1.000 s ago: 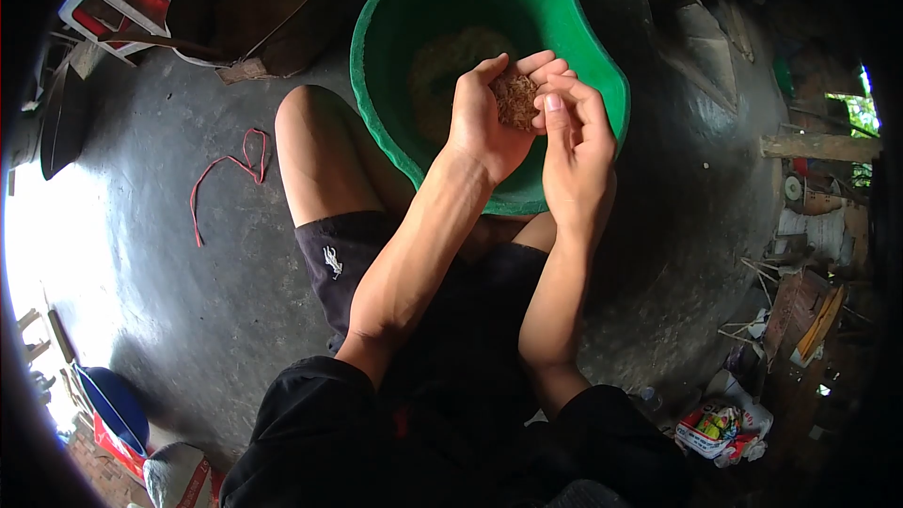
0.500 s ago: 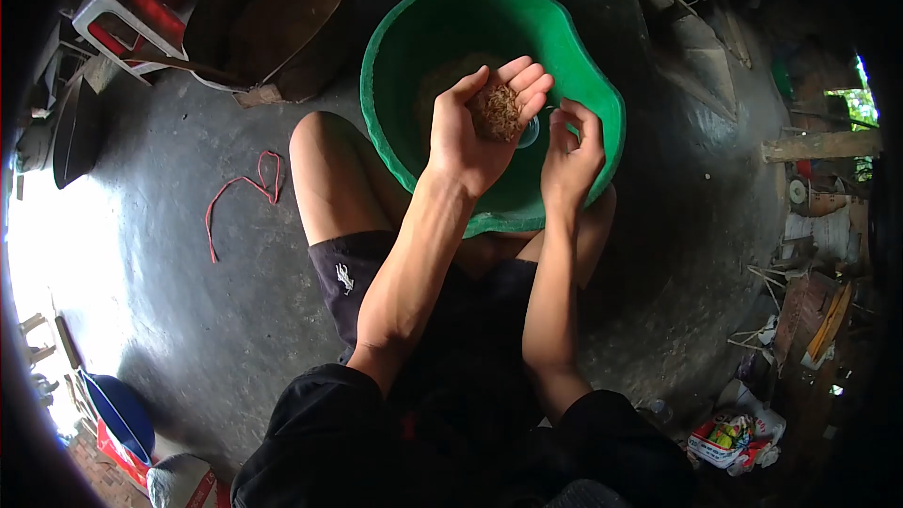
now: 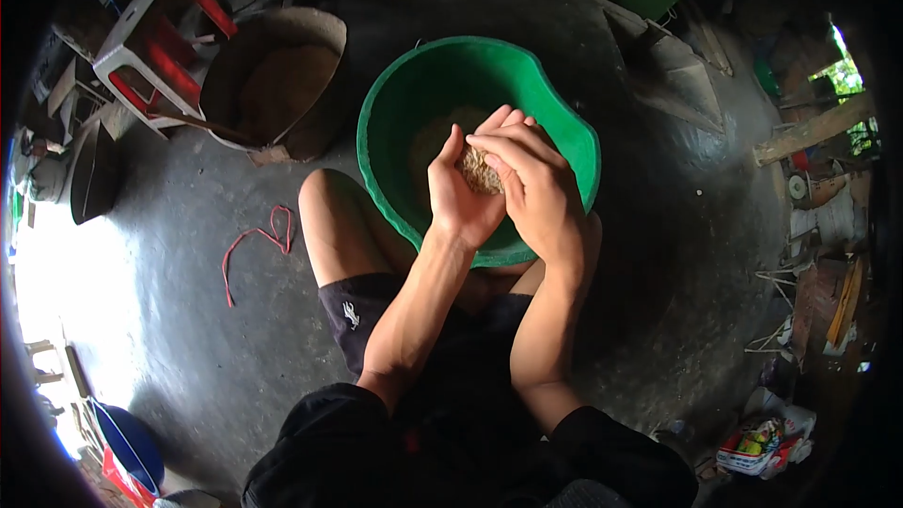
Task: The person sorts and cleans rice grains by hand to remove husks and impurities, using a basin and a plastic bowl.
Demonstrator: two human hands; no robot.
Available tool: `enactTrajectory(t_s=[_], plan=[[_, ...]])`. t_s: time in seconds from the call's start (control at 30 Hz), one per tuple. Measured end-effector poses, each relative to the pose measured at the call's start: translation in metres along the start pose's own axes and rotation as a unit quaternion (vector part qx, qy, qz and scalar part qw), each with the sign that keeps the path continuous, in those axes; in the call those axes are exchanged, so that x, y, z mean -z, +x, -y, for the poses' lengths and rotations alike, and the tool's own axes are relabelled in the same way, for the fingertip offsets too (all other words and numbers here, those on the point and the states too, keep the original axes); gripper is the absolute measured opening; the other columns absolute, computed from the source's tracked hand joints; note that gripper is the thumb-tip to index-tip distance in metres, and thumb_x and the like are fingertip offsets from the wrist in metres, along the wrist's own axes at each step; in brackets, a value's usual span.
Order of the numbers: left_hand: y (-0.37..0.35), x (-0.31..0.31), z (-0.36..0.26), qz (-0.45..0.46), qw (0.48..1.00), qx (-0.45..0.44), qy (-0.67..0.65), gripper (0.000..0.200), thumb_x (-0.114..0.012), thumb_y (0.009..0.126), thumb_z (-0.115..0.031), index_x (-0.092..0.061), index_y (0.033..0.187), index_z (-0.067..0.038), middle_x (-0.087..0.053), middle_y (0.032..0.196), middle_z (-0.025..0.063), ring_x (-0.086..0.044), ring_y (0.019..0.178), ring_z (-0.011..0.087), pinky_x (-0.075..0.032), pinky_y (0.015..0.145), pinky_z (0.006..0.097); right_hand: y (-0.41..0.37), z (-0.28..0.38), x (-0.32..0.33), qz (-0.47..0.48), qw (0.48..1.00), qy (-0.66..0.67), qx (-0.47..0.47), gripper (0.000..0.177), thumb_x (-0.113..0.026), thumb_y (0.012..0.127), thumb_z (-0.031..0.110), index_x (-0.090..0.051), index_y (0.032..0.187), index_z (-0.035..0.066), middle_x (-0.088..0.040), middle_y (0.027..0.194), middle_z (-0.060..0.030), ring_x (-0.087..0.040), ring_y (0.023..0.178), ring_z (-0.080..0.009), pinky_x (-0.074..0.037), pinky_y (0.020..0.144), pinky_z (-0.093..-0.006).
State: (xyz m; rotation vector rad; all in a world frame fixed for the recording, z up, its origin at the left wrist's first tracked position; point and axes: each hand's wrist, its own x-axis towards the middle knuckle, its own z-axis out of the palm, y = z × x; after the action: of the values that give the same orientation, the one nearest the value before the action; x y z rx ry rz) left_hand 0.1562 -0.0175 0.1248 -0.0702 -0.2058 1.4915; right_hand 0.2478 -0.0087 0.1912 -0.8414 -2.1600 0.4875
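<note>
Fibre clump, tan and stringy, sits pressed between your two hands, right above the green basin. Your left hand is cupped palm-up under it, fingers curled round the far side. Your right hand lies over the top with its fingers bent down onto the clump. Both hands are closed around it, and only a small patch shows between them.

The basin rests on the floor in front of you, near rim up against your legs. Inside it is a low layer of the same tan loose stuff on the bottom, with the green walls bare above. The rim is bent out of round on the right side.

A second container, a round brown tub, stands up left of the basin, apart from it. There is brown fill inside, can't tell what. A red-and-white stool is just left of the tub. A red cord lies loose on the floor beside your left knee. A blue tub is at the lower left edge, contents hidden.
</note>
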Motion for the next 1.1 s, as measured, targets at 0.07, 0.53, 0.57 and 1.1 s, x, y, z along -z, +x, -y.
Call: enactTrajectory(t_s=[0.07, 0.53, 0.57, 1.1], plan=[[-0.002, -0.003, 0.003, -0.005, 1.000, -0.002, 0.011, 0.055, -0.028, 0.103, -0.033, -0.042, 0.139, 0.006, -0.052, 0.136, 0.0177, -0.043, 0.132, 0.0324, -0.032, 0.114, 0.0431, 0.003, 0.001, 0.003, -0.002, 1.000, -0.003, 0.010, 0.031, -0.057, 0.077, -0.010, -0.067, 0.104, 0.000, -0.066, 0.101, -0.0124, -0.064, 0.095, -0.0304, -0.053, 0.080, -0.0371], [-0.008, -0.022, 0.008, -0.028, 0.997, 0.002, 0.073, 0.052, -0.028, 0.102, -0.026, -0.038, 0.141, 0.006, -0.046, 0.144, 0.0174, -0.037, 0.138, 0.0319, -0.028, 0.116, 0.0436, 0.009, -0.002, 0.026, 0.162, 0.984, -0.078, -0.003, 0.020, -0.060, 0.083, -0.003, -0.068, 0.100, 0.002, -0.067, 0.101, -0.0097, -0.067, 0.090, -0.0275, -0.056, 0.074, -0.0344], [-0.007, -0.024, 0.009, -0.041, 0.997, 0.006, 0.067, 0.051, -0.028, 0.102, -0.027, -0.042, 0.138, 0.005, -0.049, 0.141, 0.0173, -0.041, 0.135, 0.0316, -0.031, 0.115, 0.0423, 0.009, -0.006, 0.025, 0.173, 0.980, -0.098, 0.004, 0.019, -0.059, 0.083, -0.003, -0.068, 0.099, 0.002, -0.066, 0.100, -0.0096, -0.066, 0.088, -0.0273, -0.056, 0.074, -0.0342], [-0.011, -0.035, 0.015, -0.148, 0.985, -0.001, 0.084, 0.031, -0.036, 0.102, -0.023, -0.054, 0.113, 0.000, -0.062, 0.108, 0.0103, -0.059, 0.103, 0.0212, -0.045, 0.098, 0.0369, 0.017, -0.024, 0.046, 0.135, 0.922, 0.312, -0.185, 0.009, -0.065, 0.090, 0.001, -0.070, 0.096, -0.003, -0.070, 0.090, -0.0062, -0.066, 0.086, -0.0104, -0.053, 0.076, -0.0234]])
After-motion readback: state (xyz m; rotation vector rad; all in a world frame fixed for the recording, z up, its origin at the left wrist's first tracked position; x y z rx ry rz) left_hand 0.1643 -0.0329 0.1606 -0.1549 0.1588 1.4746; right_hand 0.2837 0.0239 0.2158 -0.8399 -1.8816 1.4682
